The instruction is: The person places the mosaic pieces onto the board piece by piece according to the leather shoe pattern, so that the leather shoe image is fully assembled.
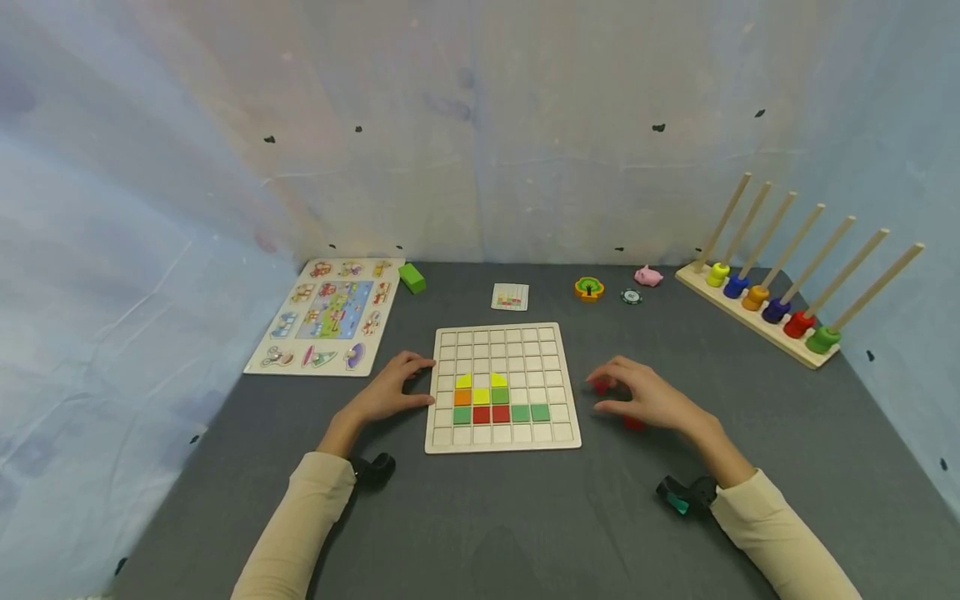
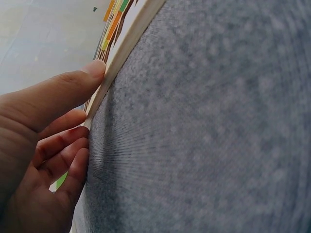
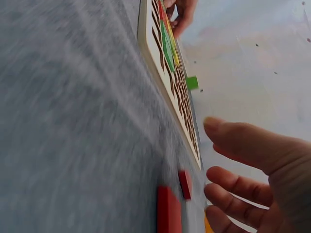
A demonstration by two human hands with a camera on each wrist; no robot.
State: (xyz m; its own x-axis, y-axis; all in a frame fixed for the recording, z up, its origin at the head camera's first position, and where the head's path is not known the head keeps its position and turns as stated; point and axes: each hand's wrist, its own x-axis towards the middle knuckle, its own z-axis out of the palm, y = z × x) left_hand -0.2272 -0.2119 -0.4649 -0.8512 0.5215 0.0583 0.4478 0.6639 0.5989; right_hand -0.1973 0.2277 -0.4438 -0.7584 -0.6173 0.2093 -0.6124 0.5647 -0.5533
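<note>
A square wooden grid board point(image 1: 528, 350) lies on the dark table, with green, red, orange and yellow tiles point(image 1: 481, 414) set in its lower rows. At the board's left edge, my left hand point(image 1: 386, 392) touches the rim with its thumb and fingertips. To the right of the board, my right hand point(image 1: 648, 396) hovers with thumb and fingers spread apart, holding nothing. Beneath it lie a red block point(image 3: 167, 211) and a smaller red piece point(image 3: 185, 184), both partly covered by the hand in the head view.
A picture puzzle board point(image 1: 273, 340) and a green block point(image 1: 412, 278) lie at the back left. Behind the grid board are a pattern card point(image 1: 510, 297), a tree toy point(image 1: 589, 288), a chip point(image 1: 632, 296) and a pink pig point(image 1: 648, 276). A peg rack point(image 1: 757, 317) stands far right.
</note>
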